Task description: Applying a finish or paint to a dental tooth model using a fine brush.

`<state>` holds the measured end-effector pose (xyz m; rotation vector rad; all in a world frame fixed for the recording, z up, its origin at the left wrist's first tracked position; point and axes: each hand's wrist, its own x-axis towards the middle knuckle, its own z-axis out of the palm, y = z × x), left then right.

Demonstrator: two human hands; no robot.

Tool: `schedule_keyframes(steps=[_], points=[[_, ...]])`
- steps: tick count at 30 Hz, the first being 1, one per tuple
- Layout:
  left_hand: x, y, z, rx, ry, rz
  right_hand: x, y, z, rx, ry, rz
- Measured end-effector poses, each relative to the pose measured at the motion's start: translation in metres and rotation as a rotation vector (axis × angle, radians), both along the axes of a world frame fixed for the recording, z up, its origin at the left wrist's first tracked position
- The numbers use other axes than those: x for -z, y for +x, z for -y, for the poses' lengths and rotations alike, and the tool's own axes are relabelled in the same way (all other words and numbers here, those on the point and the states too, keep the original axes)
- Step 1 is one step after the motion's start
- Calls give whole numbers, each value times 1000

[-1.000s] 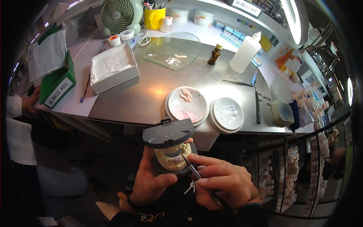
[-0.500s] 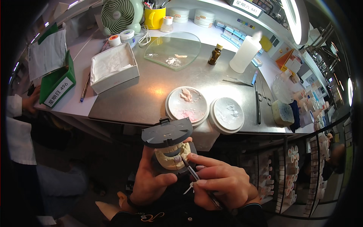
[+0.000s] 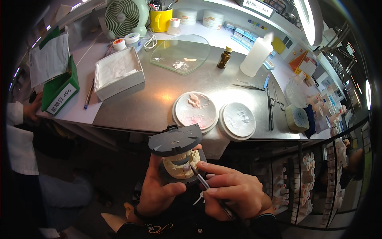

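Observation:
My left hand (image 3: 160, 193) is closed round a dark grey dental articulator (image 3: 175, 140), tilted up in front of the bench edge. Between its plates sits a cream plaster dental model (image 3: 175, 172), with a pale lilac-white tooth (image 3: 187, 167) on the lower arch. A fine brush (image 3: 202, 181) with a dark pointed tip is pinched in my right hand (image 3: 234, 193). Its tip meets the model beside that tooth; whether it touches the tooth itself, I cannot tell. My right index fingertip rests against the model's side.
Just beyond the model stand a round dish with pink paste (image 3: 195, 110) and a white dish (image 3: 238, 120). Farther back are a glass plate (image 3: 171, 46), brown bottle (image 3: 225, 57) and white squeeze bottle (image 3: 254, 57). Tweezers (image 3: 248, 86) lie right; a co-worker's hand (image 3: 34, 106) shows left.
The bench has shifted slightly leftward in view. Both hands, the articulator and the brush keep almost the same position.

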<state>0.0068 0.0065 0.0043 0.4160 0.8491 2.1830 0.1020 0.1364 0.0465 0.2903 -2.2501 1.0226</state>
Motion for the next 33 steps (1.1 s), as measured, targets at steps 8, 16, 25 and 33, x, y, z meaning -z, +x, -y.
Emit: schedule_keyframes(steps=[8, 16, 25, 33], points=[[0, 0, 0, 13, -1, 12, 3, -4, 1, 22, -59, -131], [1, 1, 0, 8, 3, 6, 9, -1, 1, 28, -55, -172], [5, 3, 0, -88, -30, -84, 9, -8, 5, 45, 11, -206], [7, 3, 3, -71, -32, -49, 7, -8, 5, 86, 63, -195]])
